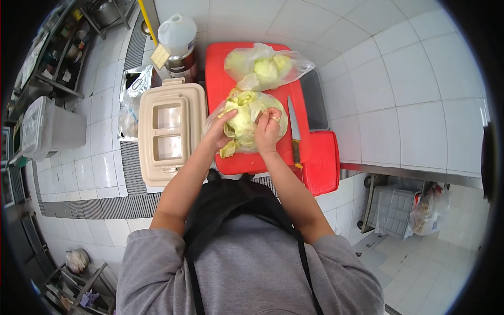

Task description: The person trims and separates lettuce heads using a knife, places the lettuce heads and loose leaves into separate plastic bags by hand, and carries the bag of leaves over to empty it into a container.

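Left fingers [228, 116] hold cabbage [243, 125]; right fingers [273, 114] curl against it; a knife [294, 124] (blade pointing away) lies nearby.

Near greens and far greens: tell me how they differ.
The near greens are in the left hand; no hand touches the far greens. Loose, ruffled leaves show on the near greens, whereas the far greens sit largely within a clear plastic bag. Both are pale green and sit over the red surface.
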`<state>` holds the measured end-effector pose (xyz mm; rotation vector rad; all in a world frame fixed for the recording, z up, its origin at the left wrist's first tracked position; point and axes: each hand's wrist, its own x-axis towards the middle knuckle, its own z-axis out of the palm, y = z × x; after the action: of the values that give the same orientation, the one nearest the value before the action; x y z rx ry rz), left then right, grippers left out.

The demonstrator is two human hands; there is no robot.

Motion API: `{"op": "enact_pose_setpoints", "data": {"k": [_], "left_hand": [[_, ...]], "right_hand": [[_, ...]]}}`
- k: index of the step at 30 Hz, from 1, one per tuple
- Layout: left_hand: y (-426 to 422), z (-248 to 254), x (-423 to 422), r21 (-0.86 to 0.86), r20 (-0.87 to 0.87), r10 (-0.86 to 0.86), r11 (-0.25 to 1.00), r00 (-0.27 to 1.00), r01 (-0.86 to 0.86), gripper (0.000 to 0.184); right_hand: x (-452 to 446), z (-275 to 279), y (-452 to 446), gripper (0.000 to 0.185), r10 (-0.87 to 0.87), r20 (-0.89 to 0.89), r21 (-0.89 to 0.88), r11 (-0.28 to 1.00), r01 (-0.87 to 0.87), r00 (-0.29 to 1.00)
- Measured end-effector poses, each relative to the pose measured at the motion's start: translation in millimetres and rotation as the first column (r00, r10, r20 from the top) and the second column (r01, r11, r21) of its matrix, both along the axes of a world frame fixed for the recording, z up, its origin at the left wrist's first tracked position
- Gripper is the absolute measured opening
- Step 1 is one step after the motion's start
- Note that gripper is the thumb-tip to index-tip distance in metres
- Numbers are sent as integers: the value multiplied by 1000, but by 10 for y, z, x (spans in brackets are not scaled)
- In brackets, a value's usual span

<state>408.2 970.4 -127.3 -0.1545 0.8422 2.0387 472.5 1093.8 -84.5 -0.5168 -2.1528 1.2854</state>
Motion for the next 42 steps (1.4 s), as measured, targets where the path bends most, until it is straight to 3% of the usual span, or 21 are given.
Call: {"op": "enact_pose_setpoints", "data": {"k": [1, 3, 6, 7, 9, 10, 11, 14, 16, 19, 20, 22, 26, 29, 33, 36, 37, 39, 42], "left_hand": [[12, 2, 10, 69, 60, 38, 997, 997, -42, 51], [-14, 47, 44, 24, 59, 142, 989, 988, -143, 54], [-117, -73, 50, 6, 51, 231, 973, 972, -232, 64], [-131, -142, 54, 10, 50, 249, 968, 967, -250, 67], [-80, -187, 78, -61, 5, 306, 950, 952, -305, 75], [-61, -202, 105, -98, -18, 334, 937, 942, -334, 79], [-43, -212, 141, -105, -21, 369, 924, 929, -369, 81], [5, -153, 190, -164, -59, 410, 895, 910, -414, 85], [-19, -56, 195, -273, -100, 358, 887, 928, -372, 87], [38, 213, 172, -454, -183, 295, 821, 938, -347, 86], [36, 145, 139, -440, -159, 316, 825, 935, -354, 84], [13, -52, 66, -410, -109, 355, 835, 928, -367, 81], [-135, -35, 47, -333, -117, 262, 898, 958, -287, 67], [-341, -114, 9, -274, -105, 195, 937, 975, -217, 53], [-623, -207, -26, -319, -117, 110, 937, 987, -142, 55], [-706, -296, -17, -316, -171, 107, 936, 979, -157, 70], [-706, -327, 2, -336, -192, 110, 926, 975, -171, 72], [-626, -312, 57, -373, -236, 111, 907, 965, -195, 76], [-374, -250, 163, -441, -256, 134, 865, 957, -239, 77]], "right_hand": [[-10, 1, 30, 11, -52, 3, -163, 985, 52, 999], [-70, -8, 122, 10, -145, 34, -473, 869, 144, 989], [-72, -168, 280, 8, -12, 75, -657, 751, 59, 997], [-39, -244, 301, 19, 29, 145, -748, 657, 91, 989], [-31, -437, 232, 30, 309, 80, -544, 810, -218, 948], [-29, -531, 169, 36, 446, 78, -423, 825, -376, 892], [26, -411, 41, 52, 369, 202, -275, 910, -309, 907], [-3, -282, 44, 56, 442, 197, -648, 728, -222, 875], [38, -165, 78, 54, 476, 148, -716, 656, -238, 867], [84, -376, 174, 46, 480, 60, -728, 621, -291, 875], [91, -472, 197, 43, 473, 29, -717, 624, -311, 881], [85, -462, 154, 35, 398, 96, -739, 642, -202, 912], [61, -511, 195, 22, 315, 241, -719, 694, -50, 918], [57, -414, 394, 21, 166, 302, -837, 517, 177, 939], [67, -724, 636, 32, 356, 478, -582, 813, -14, 803], [-48, -954, 655, 39, 276, 599, -303, 947, -107, 752], [-48, -1015, 659, 41, 163, 650, -85, 986, -142, 742], [-36, -946, 591, 44, -87, 667, 350, 913, -208, 740], [20, -752, 554, 50, -163, 547, 430, 896, -109, 821]]}}
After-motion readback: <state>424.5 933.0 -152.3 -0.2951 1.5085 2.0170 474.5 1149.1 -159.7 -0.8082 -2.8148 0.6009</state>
